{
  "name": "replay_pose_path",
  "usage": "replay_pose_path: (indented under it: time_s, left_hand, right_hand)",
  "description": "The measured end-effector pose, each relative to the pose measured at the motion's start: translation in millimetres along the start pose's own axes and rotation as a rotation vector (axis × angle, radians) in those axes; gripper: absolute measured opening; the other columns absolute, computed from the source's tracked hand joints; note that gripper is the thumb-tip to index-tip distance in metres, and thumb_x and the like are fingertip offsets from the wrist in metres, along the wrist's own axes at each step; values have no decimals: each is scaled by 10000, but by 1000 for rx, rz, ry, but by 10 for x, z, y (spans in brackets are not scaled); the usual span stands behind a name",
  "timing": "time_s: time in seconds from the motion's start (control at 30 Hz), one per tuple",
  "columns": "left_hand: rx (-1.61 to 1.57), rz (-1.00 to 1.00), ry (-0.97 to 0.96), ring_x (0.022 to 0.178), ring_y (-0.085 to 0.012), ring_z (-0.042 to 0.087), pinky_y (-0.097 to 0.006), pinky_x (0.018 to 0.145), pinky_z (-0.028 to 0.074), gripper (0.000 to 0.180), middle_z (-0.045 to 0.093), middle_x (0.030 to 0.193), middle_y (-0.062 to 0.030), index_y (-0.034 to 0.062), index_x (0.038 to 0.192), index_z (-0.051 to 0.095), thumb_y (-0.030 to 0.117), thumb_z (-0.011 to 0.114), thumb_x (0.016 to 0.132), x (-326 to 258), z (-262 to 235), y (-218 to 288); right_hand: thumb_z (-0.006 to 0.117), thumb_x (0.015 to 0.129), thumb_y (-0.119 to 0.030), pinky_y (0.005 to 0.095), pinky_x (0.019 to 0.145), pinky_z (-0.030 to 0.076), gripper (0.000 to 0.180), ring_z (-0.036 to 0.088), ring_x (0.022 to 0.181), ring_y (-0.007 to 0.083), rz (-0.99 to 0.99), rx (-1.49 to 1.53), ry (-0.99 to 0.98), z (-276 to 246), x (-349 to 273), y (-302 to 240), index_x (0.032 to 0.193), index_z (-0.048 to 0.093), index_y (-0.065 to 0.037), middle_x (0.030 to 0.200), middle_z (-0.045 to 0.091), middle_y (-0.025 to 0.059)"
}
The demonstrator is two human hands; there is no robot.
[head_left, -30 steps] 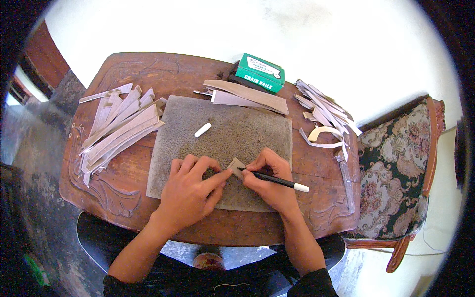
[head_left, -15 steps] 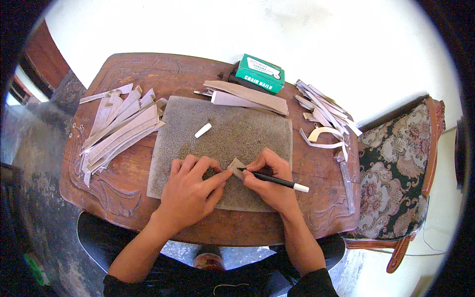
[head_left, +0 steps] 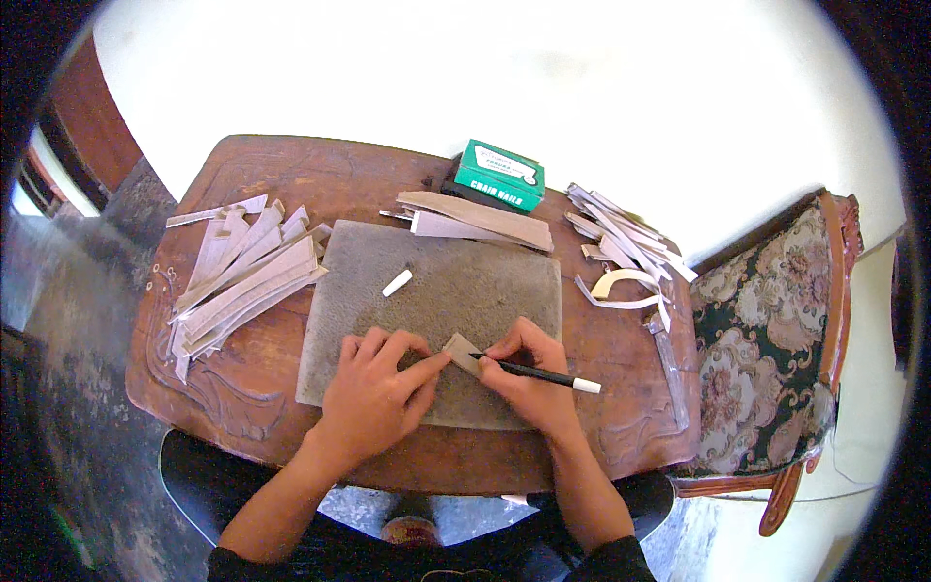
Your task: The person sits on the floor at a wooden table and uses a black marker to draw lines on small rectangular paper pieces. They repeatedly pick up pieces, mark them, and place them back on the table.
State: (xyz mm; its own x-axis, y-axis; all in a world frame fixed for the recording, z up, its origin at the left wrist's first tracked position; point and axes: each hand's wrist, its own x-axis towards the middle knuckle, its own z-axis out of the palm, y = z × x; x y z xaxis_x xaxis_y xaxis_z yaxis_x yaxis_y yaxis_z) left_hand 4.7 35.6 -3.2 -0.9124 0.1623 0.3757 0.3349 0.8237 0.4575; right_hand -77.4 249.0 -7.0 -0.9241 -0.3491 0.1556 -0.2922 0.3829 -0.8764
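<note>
My right hand (head_left: 533, 378) is closed around a black marker pen (head_left: 548, 374) with a white end, its tip down on a small grey-brown strip of card (head_left: 462, 349). The fingers of my left hand (head_left: 378, 393) are spread and bent over the mat, holding nothing. Its index fingertip touches the left edge of the strip. Part of the strip is hidden beneath my right hand. Both hands rest on a worn grey-brown rectangular mat (head_left: 359, 320). Up and left of the strip, a white pen cap (head_left: 397, 282) lies loose on this mat.
Pale cut strips (head_left: 252, 281) are heaped on the left of the carved wooden table (head_left: 262, 398). Wider pieces (head_left: 480, 221) lie behind the mat, by a green box (head_left: 499, 177). More strips and curved offcuts (head_left: 626, 247) lie right. A floral chair (head_left: 756, 359) stands beside the table.
The whole view has shifted, so the table sits lower in it. The pen tip stays on the strip, and my left index finger still touches its edge.
</note>
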Motion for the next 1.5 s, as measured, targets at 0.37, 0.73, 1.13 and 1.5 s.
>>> replay_pose_path:
  time_s: [0.37,0.73,1.13,1.5]
  left_hand:
    - [6,1,13,986,-260,561,-420,842,410,333,632,1035,-16,192,1157,767,164,748,825,-1,-1,8]
    - [11,4,-5,982,-261,559,-417,852,400,360,631,1047,-19,190,1197,755,161,739,838,0,-21,-1]
    - [5,-4,-5,979,-256,561,-419,849,402,348,636,1042,-10,194,1189,759,169,742,842,-2,-20,4]
    - [36,8,1,987,-261,563,-433,838,413,382,630,1052,-13,224,1208,745,177,743,828,-5,-3,1]
  right_hand:
    - [788,719,-119,330,617,458,233,573,661,191,-39,3,-28,-3,19,-50,755,578,-25,733,584,84]
    - [782,715,-101,315,605,444,225,555,656,182,-55,10,-32,8,31,-53,755,575,-22,728,570,82]
    - [779,716,-101,321,590,430,232,537,645,177,-65,31,-32,25,32,-19,753,566,-17,727,557,85]
    - [795,732,-104,300,603,454,216,572,664,148,-32,35,12,-125,-36,-110,755,591,-35,742,597,65]
